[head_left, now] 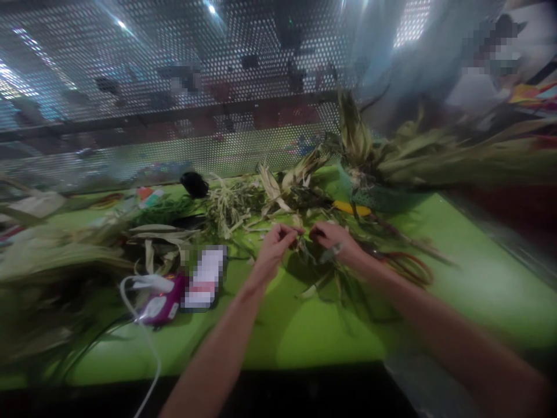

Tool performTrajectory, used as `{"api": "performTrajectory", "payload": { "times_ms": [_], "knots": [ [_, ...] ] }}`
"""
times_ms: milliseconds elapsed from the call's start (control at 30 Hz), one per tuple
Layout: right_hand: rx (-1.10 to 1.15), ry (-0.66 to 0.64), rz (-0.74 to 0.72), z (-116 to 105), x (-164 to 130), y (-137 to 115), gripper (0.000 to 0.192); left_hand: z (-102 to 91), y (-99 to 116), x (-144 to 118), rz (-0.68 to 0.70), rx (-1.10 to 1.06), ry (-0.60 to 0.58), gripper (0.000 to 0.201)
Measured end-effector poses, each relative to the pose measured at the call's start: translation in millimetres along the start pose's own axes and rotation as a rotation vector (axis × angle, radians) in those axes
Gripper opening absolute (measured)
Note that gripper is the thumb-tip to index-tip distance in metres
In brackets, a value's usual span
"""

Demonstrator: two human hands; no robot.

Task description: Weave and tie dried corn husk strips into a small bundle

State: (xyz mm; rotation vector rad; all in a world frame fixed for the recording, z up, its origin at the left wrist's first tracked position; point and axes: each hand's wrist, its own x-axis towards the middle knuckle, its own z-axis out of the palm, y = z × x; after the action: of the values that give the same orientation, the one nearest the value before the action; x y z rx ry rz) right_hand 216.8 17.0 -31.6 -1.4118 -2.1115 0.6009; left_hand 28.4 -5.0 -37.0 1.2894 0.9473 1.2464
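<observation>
Over the middle of the green table (300, 342) both hands work close together at a small bundle of dried leaves and stems (301, 242). My left hand (277, 244) pinches its top with thumb and forefinger. Just to the right, my right hand (333, 238) is closed, fingers curled; whatever they hold is too blurred to make out. Below the hands, thin dry leaves (319, 284) trail onto the table. Behind them lie dried corn husks (274, 183) and a heap of pale dry stems (228, 203).
Red-orange-handled scissors (411, 267) lie by my right forearm, near a yellow object (352, 208). A green basket (387, 200) holds husks. At left are a phone (205, 277), a purple power strip (163, 305) with a white cable (152, 354), and piled husks (56, 249). Behind stands perforated metal (143, 122).
</observation>
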Motion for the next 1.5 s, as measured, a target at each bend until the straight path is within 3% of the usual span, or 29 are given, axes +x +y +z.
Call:
{"api": "performTrajectory", "payload": {
  "times_ms": [167,333,433,533,633,733,933,1100,1200,1367,1500],
  "knots": [
    [-0.065,-0.023,-0.083,0.8,-4.0,-3.1,0.012,0.4,-5.9,6.4,-0.089,0.062,0.076,0.028],
    [-0.094,-0.025,-0.098,6.3,-4.5,-1.6,0.013,-2.3,-7.6,9.1,-0.059,0.141,0.107,0.031],
    [0.084,0.010,-0.042,11.0,-3.7,3.9,0.008,-3.6,-5.6,6.1,-0.080,0.069,0.077,0.031],
    [0.405,0.001,0.022,15.1,-2.1,7.6,0.004,-3.7,-6.0,5.3,-0.056,0.021,0.060,0.030],
    [0.666,-0.022,0.078,17.0,-1.0,6.5,0.014,-3.4,-8.8,6.7,-0.034,0.106,0.059,0.027],
    [0.773,-0.008,0.105,16.0,-1.1,2.9,0.023,-2.3,-10.9,7.0,-0.047,0.153,0.029,0.029],
    [0.772,-0.045,0.018,8.5,-3.6,-3.5,0.031,3.5,-9.7,2.1,0.075,0.219,-0.008,0.051],
    [0.672,-0.086,-0.024,8.0,-9.4,-9.4,0.032,5.1,-7.3,-4.9,0.199,0.462,-0.004,0.071],
    [0.579,-0.042,-0.009,11.0,-11.0,-10.6,0.028,6.7,-4.6,-9.2,0.233,0.603,-0.015,0.076],
    [0.657,0.016,0.067,11.3,-7.1,-8.2,0.021,12.3,-3.5,-11.4,0.246,0.576,0.037,0.058],
    [0.739,0.079,0.107,7.7,-6.2,-10.1,0.018,13.7,-6.1,-7.6,0.134,0.346,0.120,0.042]
  ]
}}
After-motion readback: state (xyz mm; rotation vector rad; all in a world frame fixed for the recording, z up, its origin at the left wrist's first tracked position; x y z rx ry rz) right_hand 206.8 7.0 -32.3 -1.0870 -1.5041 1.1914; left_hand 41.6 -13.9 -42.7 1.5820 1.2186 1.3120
